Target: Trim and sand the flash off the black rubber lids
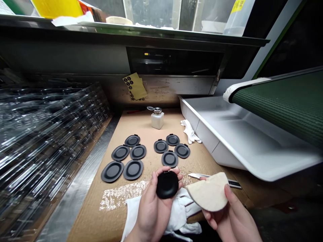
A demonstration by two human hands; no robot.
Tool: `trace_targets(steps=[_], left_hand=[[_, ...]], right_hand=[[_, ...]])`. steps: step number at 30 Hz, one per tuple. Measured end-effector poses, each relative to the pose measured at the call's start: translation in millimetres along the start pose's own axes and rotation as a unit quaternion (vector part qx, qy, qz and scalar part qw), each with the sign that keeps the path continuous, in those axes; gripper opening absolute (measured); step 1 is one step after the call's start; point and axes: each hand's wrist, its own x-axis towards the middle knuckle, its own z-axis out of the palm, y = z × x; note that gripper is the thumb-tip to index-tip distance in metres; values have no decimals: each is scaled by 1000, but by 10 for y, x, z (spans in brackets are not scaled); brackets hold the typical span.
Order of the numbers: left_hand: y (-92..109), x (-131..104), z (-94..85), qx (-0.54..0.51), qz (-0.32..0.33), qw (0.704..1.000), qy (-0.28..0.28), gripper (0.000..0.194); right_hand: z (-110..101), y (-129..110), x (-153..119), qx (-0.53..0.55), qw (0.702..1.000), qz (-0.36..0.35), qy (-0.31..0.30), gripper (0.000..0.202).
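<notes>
A glossy black oval lid lies in my left hand, with the fingers curled round its edge. My right hand pinches a cream-coloured folded cloth pad, held apart from the lid. Ahead on the cardboard lie two groups of matte black oval pieces, one group on the left and one on the right, each piece with a small tab. Under my hands are white gloves. A utility knife lies partly behind the pad.
A square white bottle with a metal flip top stands at the back. On the right are a white glove, a large white tray and a green conveyor belt. Stacked clear plastic trays fill the left. A shelf hangs above.
</notes>
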Motion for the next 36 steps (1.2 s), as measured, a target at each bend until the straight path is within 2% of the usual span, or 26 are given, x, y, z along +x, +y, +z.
trace_targets(steps=[7, 14, 17, 23, 28, 33, 36], left_hand=[[-3, 3, -4, 5, 1, 1000, 7, 29], [-4, 2, -2, 9, 0, 1000, 7, 30], [-3, 12, -9, 6, -2, 1000, 1, 30], [-2, 21, 11, -5, -6, 1000, 4, 30], [3, 11, 34, -12, -6, 1000, -11, 30], [4, -3, 26, -11, -6, 1000, -13, 30], [3, -2, 21, -2, -2, 1000, -10, 30]], right_hand=[[-26, -13, -7, 28, 999, 39, -26, 53], [-36, 32, -14, -27, 1000, 1, -7, 47], [-12, 56, -12, -57, 998, -12, -6, 51], [27, 101, 8, -87, 994, -49, -54, 65], [2, 118, 30, -130, 986, -63, -84, 55], [1, 121, 14, -80, 992, -63, -69, 51], [-28, 128, 28, -46, 995, -42, -80, 48]])
